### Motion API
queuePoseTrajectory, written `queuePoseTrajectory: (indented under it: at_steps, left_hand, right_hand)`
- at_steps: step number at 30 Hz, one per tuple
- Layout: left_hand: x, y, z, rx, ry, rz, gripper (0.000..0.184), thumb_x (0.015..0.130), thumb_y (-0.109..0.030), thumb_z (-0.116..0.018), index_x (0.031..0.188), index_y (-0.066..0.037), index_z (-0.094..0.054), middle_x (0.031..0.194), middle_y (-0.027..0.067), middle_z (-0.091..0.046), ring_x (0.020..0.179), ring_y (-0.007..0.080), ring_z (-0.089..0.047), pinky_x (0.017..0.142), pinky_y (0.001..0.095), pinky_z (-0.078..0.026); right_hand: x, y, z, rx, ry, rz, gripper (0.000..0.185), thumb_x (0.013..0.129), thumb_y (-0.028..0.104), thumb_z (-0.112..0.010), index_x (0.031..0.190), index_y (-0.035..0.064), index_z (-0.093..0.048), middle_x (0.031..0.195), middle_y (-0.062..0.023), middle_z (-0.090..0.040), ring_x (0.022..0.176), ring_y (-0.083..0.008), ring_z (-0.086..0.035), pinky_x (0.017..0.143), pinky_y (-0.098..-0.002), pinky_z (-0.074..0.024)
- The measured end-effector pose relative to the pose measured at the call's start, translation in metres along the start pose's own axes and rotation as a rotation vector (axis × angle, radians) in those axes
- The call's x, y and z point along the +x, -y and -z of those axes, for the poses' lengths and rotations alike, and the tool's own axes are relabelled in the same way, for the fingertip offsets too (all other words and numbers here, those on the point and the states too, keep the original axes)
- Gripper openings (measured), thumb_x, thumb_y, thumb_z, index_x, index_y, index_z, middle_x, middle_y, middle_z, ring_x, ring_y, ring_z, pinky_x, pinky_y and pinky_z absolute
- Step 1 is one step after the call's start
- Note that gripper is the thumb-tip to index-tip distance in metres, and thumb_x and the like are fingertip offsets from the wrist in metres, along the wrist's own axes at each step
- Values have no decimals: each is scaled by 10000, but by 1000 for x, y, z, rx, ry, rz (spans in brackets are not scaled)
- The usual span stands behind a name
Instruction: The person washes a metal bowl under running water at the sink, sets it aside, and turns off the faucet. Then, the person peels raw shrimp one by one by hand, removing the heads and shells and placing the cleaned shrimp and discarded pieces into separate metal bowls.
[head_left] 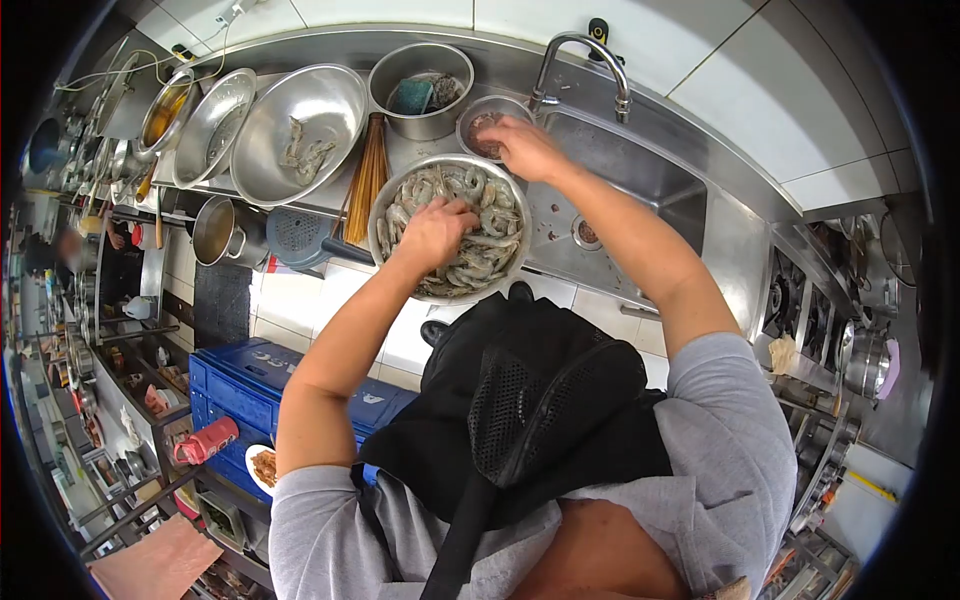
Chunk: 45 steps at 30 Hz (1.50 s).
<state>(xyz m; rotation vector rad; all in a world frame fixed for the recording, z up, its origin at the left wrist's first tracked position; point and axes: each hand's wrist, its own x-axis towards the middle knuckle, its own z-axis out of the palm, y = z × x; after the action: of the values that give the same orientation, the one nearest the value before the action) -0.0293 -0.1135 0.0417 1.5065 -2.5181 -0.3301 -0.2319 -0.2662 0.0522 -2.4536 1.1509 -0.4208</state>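
A wide metal bowl full of raw grey shrimp [485,262] stands at the counter's front edge, beside the sink. My left hand [438,235] rests among the shrimp with its fingers curled down; whatever is under the fingertips is hidden. Behind that bowl is a small metal bowl [465,122] holding reddish-brown scraps. Over its right side is my right hand [522,147], fingers bent together and partly blurred, and what they may hold is too small to make out. A large steel bowl [262,150] to the left contains a few shrimp.
A bamboo brush [370,180] leans between the bowls. Behind it stands a pot [420,125] with a green scouring pad. The sink [640,165] and its faucet [580,38] are at the right. Blue crates [240,385] sit at lower left; another person is at far left.
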Motion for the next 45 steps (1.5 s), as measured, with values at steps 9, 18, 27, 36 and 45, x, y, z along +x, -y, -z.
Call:
queuePoseTrajectory:
  at_steps: [9,18,27,36,45]
  left_hand:
    - [5,40,42,-460,-14,224,275,864,-78,-688,1138,-98,-695,1008,89,-721,906,245,-679,831,375,-529]
    - [-15,59,111,-893,-47,405,212,949,-44,-644,1155,3,-656,911,17,-687,808,77,-589,729,243,-486]
    - [-4,36,94,-1033,-126,381,186,934,-26,-649,1112,28,-642,933,46,-692,798,89,-615,717,248,-512]
    - [-19,28,44,-913,-260,377,166,940,-74,-667,1074,4,-607,805,24,-647,691,67,-576,604,222,-474]
    - [-24,13,56,-834,-295,556,207,942,-132,-680,1002,32,-569,779,94,-656,628,130,-642,530,291,-526]
  right_hand:
    - [-22,3,-7,190,60,104,248,895,131,-586,1117,115,-695,1048,-140,-655,1052,-333,-619,922,-449,-492]
    - [-36,7,-6,342,91,90,228,908,140,-616,1114,73,-689,992,-141,-677,964,-308,-650,870,-422,-509]
    - [-18,79,-23,825,210,204,491,898,305,-738,1276,36,-578,1038,-105,-671,922,-220,-658,841,-359,-519]
    - [-30,98,-20,499,214,50,250,923,272,-625,980,29,-623,929,-218,-682,881,-395,-651,758,-459,-490]
    - [-27,117,-37,452,75,18,263,907,223,-581,1056,15,-645,985,-251,-682,974,-449,-636,806,-520,-496]
